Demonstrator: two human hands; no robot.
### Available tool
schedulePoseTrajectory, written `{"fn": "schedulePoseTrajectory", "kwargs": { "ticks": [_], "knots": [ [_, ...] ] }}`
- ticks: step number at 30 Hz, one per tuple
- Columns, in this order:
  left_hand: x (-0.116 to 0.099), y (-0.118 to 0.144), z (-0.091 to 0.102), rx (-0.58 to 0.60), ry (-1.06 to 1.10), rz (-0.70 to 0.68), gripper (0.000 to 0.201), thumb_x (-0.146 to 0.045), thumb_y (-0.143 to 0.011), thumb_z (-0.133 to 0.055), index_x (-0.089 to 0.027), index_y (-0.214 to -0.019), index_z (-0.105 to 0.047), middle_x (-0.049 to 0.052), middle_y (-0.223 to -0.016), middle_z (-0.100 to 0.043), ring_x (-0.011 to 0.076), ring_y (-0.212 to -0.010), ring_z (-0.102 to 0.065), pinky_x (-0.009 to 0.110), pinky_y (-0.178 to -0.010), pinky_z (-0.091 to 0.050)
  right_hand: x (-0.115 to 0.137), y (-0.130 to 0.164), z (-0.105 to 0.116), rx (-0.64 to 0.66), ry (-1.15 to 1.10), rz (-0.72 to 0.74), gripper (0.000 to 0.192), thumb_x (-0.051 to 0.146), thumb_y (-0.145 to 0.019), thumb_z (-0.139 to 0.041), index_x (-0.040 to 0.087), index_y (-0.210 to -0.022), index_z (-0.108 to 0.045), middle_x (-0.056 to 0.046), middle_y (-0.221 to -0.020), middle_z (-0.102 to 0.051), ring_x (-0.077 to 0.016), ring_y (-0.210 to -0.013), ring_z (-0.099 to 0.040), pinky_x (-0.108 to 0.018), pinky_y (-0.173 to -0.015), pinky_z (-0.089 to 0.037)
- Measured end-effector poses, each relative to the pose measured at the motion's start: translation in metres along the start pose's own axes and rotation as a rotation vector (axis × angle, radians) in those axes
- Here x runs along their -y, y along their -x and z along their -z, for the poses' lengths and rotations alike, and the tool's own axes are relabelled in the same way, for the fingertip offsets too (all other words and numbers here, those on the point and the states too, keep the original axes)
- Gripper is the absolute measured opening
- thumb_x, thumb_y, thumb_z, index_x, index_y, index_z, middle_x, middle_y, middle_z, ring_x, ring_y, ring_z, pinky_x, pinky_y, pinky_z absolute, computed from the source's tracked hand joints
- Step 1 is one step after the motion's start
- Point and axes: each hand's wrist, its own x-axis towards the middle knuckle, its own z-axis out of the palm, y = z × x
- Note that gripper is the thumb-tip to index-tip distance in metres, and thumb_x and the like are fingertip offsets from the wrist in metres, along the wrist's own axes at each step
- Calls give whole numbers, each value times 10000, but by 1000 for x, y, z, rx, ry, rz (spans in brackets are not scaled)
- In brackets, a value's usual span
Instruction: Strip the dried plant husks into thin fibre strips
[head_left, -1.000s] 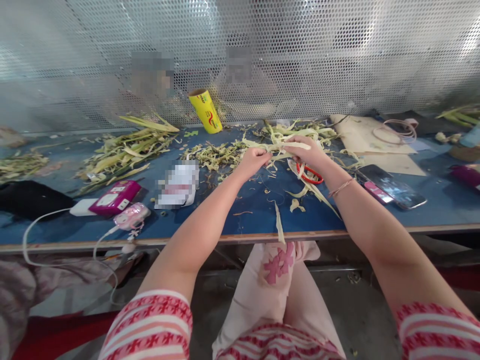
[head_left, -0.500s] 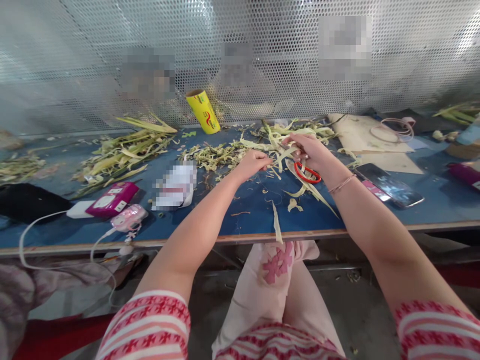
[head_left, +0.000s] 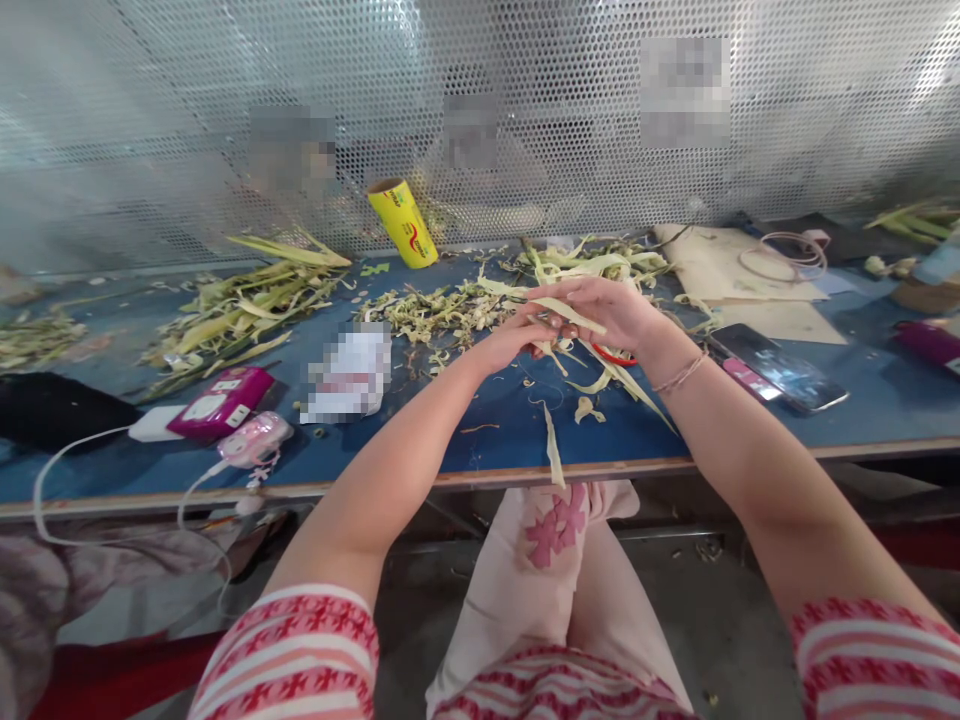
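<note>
My left hand (head_left: 510,340) is over the middle of the table, its fingers closed and meeting those of my right hand. My right hand (head_left: 611,308) reaches across from the right, fingers long and bent toward the left one. A pale green leaf strip (head_left: 576,314), like corn husk, runs between both hands; the exact fingertip grip is partly hidden. Below my right wrist lie red-handled scissors (head_left: 619,359), mostly covered by the hand and strips. Cut husk pieces (head_left: 589,409) lie nearby, and one narrow strip (head_left: 553,450) hangs at the table edge.
Heaps of husk (head_left: 247,300) and shredded scraps (head_left: 427,310) cover the back of the blue table (head_left: 420,450). A yellow cardboard tube (head_left: 403,225) stands by the perforated metal screen (head_left: 570,120). A phone (head_left: 784,368) lies right; a magenta box (head_left: 221,403) and cables lie left.
My hands have come together, the right moving left over my left fingers. A leaf strip now lies across them, and the scissors' red handles are more covered.
</note>
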Motion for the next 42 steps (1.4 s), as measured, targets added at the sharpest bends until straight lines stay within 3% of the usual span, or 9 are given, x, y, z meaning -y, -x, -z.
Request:
{"fn": "schedulePoseTrajectory", "kwargs": {
  "ticks": [6,11,16,24,28,34,40,42],
  "knots": [
    [6,-5,-4,5,16,-10,174,-246,-848,-576,-175,-699,-523,-40,-526,-473,84,-454,-437,237,-489,-358,0,-2,-4,-89,61,-35,365,84,-745,-518,105,-1061,-699,-91,-936,-740,-171,-792,-665,-299,-713,-554],
    [7,-6,-3,4,53,60,307,-247,-901,-482,-168,-604,-501,-13,-487,-491,91,-454,-467,222,-486,-360,-7,-8,5,-269,430,75,246,173,-769,-616,148,-989,-722,-20,-772,-648,-136,-726,-572,-282,-681,-466],
    [0,-6,-4,-29,183,123,438,-293,-974,-341,-161,-594,-515,12,-482,-544,91,-430,-474,212,-483,-375,-14,-13,19,-120,672,71,176,312,-741,-653,150,-799,-691,-22,-797,-660,-155,-786,-557,-306,-766,-422],
    [-9,-3,-7,-18,270,153,590,-473,-1012,-240,-137,-691,-604,16,-440,-533,95,-390,-452,218,-461,-377,-22,-14,19,-153,560,85,255,423,-794,-646,186,-740,-569,9,-716,-542,-135,-705,-500,-281,-694,-405],
    [-7,-4,-8,-45,264,172,583,-515,-1002,-277,-133,-726,-621,9,-457,-534,91,-389,-439,223,-461,-382,-23,-12,20,-123,604,76,262,438,-810,-653,185,-773,-600,7,-749,-552,-128,-702,-487,-266,-660,-385],
    [-1,-7,-7,-58,232,167,545,-548,-977,-379,-150,-656,-568,-5,-452,-503,84,-412,-450,213,-469,-372,-19,-12,18,-120,627,61,362,478,-833,-658,181,-662,-539,30,-605,-456,-97,-571,-390,-262,-562,-302],
    [-8,-4,-8,-130,307,187,485,-350,-988,-341,-161,-578,-517,-7,-459,-459,81,-409,-446,212,-471,-380,-12,-9,16,-188,543,72,343,450,-822,-684,186,-675,-522,62,-542,-363,-72,-487,-306,-251,-488,-230],
    [-10,-4,-6,-151,367,217,486,-292,-974,-299,-169,-543,-487,0,-439,-432,85,-390,-421,219,-457,-374,-10,-8,19,-174,519,78,289,422,-780,-722,180,-747,-567,63,-579,-399,-63,-486,-295,-247,-468,-212]
  ]
}}
